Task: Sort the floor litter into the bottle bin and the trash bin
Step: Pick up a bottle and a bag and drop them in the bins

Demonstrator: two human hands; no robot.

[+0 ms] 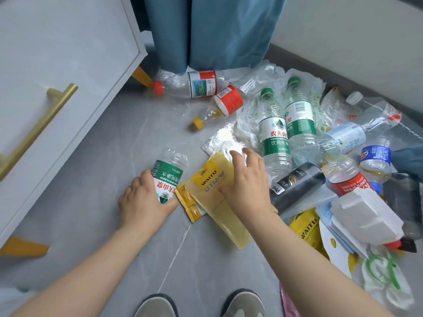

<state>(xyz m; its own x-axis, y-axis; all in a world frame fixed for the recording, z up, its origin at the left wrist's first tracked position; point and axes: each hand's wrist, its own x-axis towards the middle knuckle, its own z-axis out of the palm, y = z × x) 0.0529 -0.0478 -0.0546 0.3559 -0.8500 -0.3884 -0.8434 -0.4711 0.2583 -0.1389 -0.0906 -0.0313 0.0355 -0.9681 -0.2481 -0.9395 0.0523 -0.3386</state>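
Observation:
My left hand grips a green-labelled water bottle lying on the grey floor. To its right, my right hand pinches a yellow WAITU plastic bag, thumb under its upper part and fingers curled over it. A small gold sachet lies between the two hands. Litter is heaped at the right: two upright-lying green-labelled bottles, a black tube, red-labelled bottles near the curtain, clear wrappers and white cardboard. Neither bin is in view.
A white cabinet with a brass handle and yellow legs stands on the left. A blue curtain hangs at the back and a white wall runs along the right. My two shoes are at the bottom edge.

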